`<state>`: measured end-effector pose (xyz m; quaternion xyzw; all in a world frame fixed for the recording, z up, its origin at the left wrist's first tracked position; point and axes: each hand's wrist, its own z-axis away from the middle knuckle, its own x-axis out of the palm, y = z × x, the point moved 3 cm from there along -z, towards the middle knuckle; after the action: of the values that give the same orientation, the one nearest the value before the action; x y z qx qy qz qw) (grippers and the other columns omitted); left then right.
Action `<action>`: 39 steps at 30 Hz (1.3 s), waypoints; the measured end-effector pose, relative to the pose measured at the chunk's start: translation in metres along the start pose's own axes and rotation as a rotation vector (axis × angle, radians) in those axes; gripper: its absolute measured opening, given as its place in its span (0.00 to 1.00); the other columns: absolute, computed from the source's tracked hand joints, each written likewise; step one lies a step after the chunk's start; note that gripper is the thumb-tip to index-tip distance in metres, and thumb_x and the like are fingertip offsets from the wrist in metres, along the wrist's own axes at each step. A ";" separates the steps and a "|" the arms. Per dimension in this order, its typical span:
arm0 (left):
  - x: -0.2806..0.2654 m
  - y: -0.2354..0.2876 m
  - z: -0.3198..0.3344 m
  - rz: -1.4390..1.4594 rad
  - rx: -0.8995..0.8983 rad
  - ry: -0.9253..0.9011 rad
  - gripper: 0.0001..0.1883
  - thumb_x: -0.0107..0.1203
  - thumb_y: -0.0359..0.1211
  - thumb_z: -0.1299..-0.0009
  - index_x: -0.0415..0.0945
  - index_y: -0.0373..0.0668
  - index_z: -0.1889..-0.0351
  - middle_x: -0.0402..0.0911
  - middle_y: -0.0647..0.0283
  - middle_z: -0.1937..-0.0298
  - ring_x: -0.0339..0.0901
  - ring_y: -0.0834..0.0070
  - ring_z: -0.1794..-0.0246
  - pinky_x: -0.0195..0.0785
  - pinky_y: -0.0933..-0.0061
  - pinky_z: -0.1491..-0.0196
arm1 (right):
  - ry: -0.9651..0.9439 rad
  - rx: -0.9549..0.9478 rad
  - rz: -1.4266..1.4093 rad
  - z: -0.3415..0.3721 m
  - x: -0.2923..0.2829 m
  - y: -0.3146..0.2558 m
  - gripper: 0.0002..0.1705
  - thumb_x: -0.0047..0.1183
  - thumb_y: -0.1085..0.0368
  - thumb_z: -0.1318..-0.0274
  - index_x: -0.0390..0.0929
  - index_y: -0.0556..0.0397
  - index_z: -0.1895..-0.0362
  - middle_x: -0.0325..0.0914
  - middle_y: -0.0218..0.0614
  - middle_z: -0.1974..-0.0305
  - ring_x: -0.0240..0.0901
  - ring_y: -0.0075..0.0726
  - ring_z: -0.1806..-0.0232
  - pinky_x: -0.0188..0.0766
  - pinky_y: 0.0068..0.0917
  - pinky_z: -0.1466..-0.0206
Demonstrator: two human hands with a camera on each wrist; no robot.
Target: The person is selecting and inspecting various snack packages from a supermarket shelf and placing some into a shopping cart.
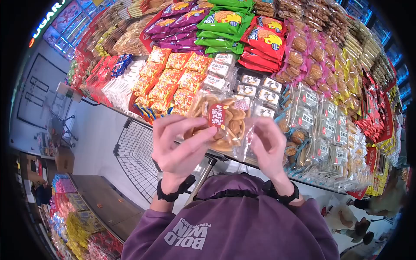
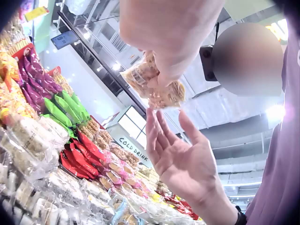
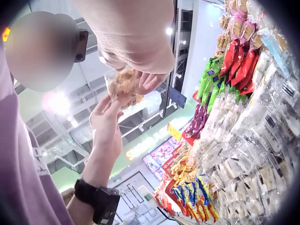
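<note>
Head view: the left grip (image 1: 180, 147) pinches a clear snack bag (image 1: 235, 126), raised between the 2 grips, its red label (image 1: 215, 116) facing up, likely for reading. The right grip (image 1: 270, 143), fingers relaxed, is at its edge, contact unclear. Purple packs (image 1: 181, 21) and green packs (image 1: 225, 24) sit sorted, presumably for easy choosing.

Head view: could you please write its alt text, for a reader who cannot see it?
A person's left hand holds a clear packet of brown snacks, with the right hand at its other side. Beyond, colourful snack packs lie in rows; a wire cart stands at centre left.
</note>
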<state>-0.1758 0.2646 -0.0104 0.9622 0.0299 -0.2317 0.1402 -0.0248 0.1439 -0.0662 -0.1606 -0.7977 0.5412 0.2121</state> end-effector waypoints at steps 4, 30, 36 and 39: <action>0.016 0.020 0.004 -0.125 0.057 0.005 0.24 0.65 0.24 0.59 0.86 0.51 0.60 0.82 0.74 0.59 0.69 0.74 0.64 0.64 0.74 0.61 | -0.064 0.006 -0.088 0.000 0.009 -0.004 0.34 0.66 0.61 0.49 0.68 0.68 0.42 0.76 0.42 0.52 0.72 0.30 0.49 0.66 0.28 0.41; 0.071 0.003 -0.004 1.011 -1.014 -0.408 0.11 0.63 0.24 0.35 0.78 0.32 0.56 0.83 0.65 0.62 0.77 0.86 0.62 0.70 0.83 0.56 | 0.141 0.174 -0.001 -0.041 -0.028 -0.023 0.20 0.57 0.66 0.38 0.70 0.58 0.44 0.80 0.33 0.59 0.75 0.20 0.58 0.71 0.22 0.53; 0.074 0.000 -0.001 1.002 -1.002 -0.370 0.11 0.64 0.23 0.37 0.78 0.31 0.57 0.83 0.63 0.61 0.79 0.82 0.60 0.72 0.79 0.54 | 0.127 0.165 0.032 -0.045 -0.031 -0.020 0.20 0.61 0.67 0.43 0.73 0.59 0.47 0.80 0.35 0.57 0.75 0.24 0.54 0.70 0.25 0.49; 0.074 -0.008 0.002 0.970 -0.927 -0.327 0.13 0.65 0.22 0.40 0.79 0.31 0.57 0.83 0.60 0.59 0.79 0.79 0.58 0.72 0.77 0.51 | 0.065 -0.010 0.144 -0.048 -0.031 -0.023 0.18 0.62 0.70 0.47 0.76 0.57 0.51 0.81 0.36 0.57 0.77 0.29 0.53 0.71 0.27 0.47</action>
<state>-0.1118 0.2708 -0.0472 0.6602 -0.3296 -0.2483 0.6276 0.0253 0.1585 -0.0342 -0.2363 -0.7794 0.5454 0.1978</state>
